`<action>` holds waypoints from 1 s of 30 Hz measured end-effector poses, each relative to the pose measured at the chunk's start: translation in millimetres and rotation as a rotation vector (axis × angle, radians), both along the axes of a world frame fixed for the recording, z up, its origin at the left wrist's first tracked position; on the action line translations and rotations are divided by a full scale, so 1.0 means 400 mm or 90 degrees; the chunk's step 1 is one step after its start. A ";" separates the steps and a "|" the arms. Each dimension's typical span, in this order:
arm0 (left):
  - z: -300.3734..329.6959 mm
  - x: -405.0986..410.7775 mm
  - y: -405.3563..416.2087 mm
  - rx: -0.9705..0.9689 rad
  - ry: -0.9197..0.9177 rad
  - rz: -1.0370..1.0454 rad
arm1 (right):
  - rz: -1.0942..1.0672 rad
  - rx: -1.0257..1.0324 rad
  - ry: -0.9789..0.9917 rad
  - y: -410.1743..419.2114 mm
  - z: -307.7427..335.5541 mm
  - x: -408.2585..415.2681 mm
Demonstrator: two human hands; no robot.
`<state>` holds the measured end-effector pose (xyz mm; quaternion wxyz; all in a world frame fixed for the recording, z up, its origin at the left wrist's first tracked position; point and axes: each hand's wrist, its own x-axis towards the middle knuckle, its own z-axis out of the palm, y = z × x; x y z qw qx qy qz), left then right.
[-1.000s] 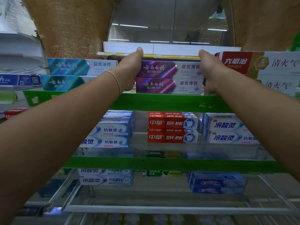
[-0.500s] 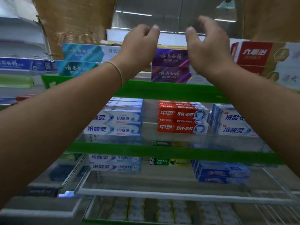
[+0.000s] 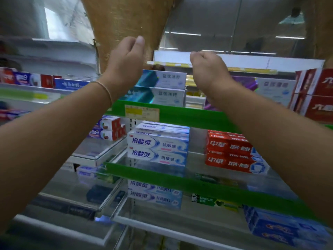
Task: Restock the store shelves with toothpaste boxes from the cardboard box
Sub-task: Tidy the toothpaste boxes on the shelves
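With nothing held, the left hand (image 3: 126, 60) and right hand (image 3: 207, 73) hang loosely curled before the top shelf's front edge (image 3: 180, 114), seemingly between placements.

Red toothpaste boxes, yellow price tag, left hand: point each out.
red toothpaste boxes (image 3: 232, 154): head view, front face of the stack.
yellow price tag (image 3: 142, 112): head view, middle of the label.
left hand (image 3: 126, 64): head view, back of the hand.

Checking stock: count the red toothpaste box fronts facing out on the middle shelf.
2: upper red box stacked on lower red box, right of the white-blue boxes. More behind may be hidden.
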<state>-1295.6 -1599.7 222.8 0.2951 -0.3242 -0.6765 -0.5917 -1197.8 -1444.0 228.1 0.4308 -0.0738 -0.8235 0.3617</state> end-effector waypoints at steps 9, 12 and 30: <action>-0.028 -0.211 -0.113 -0.147 -0.108 0.019 | 0.012 -0.283 -0.116 -0.057 -0.005 -0.096; -0.025 -0.230 -0.111 -0.141 -0.210 -0.096 | -0.017 -0.334 -0.110 -0.063 -0.013 -0.127; -0.029 -0.248 -0.053 -0.008 -0.495 -0.342 | 0.023 -0.511 -0.125 -0.084 -0.025 -0.174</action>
